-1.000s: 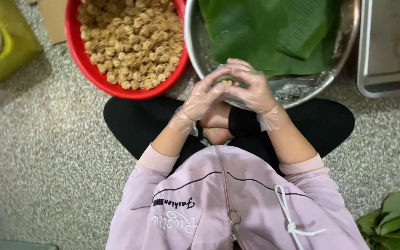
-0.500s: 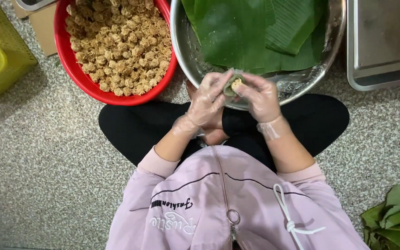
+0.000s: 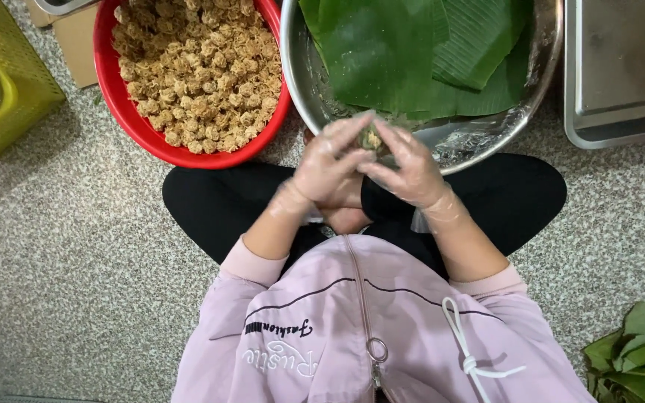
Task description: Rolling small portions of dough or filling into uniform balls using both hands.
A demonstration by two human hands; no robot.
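Hands in thin clear gloves were brought together over the lap, at the near rim of the steel bowl (image 3: 539,97). The left hand (image 3: 328,168) and the right hand (image 3: 404,166) were closed from both sides on a small lump of filling (image 3: 372,139), of which only a sliver could be seen between the fingertips; whether a leaf was wrapped round it could not be told. The lump seemed to be held close to the body so that it could be pressed from both sides at once. Banana leaves (image 3: 390,52) were laid in the steel bowl, just beyond the hands. A red basin (image 3: 132,116) heaped with brown filling balls (image 3: 195,63) was set to the left of the bowl, touching or nearly touching it, likely so that both were within easy reach of the seated person. A yellow basket (image 3: 9,89) was seen at the far left, a metal tray (image 3: 621,75) at the right, and more green leaves (image 3: 640,351) on the speckled floor (image 3: 61,261) at the lower right.
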